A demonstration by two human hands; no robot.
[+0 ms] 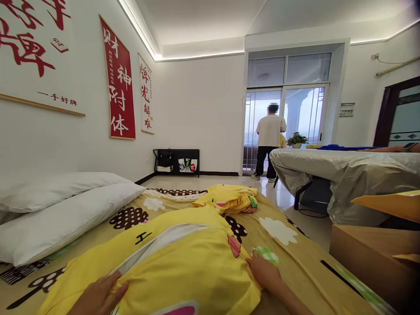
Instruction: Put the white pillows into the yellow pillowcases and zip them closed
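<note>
A bright yellow pillowcase (187, 262) with printed cartoon patches lies in front of me. A white pillow (167, 236) shows through the long slit across its middle. My left hand (98, 295) grips the case's near left side by the slit, its thumb on the yellow cloth. At the right edge, my right hand (264, 271) is closed on the cloth, its fingertips partly hidden. Beyond the pillowcase rests a crumpled yellow cloth (226, 199) with similar prints. All of this lies on a tan patterned sheet (295, 267).
Two plain white pillows (82, 214) are stacked on the left. At right stand a cardboard box (370, 262) and a plastic-covered table (354, 164) with a potted plant (297, 139) beside it. A person (271, 135) stands by the glass doors; another person's arm (393, 148) reaches over the table.
</note>
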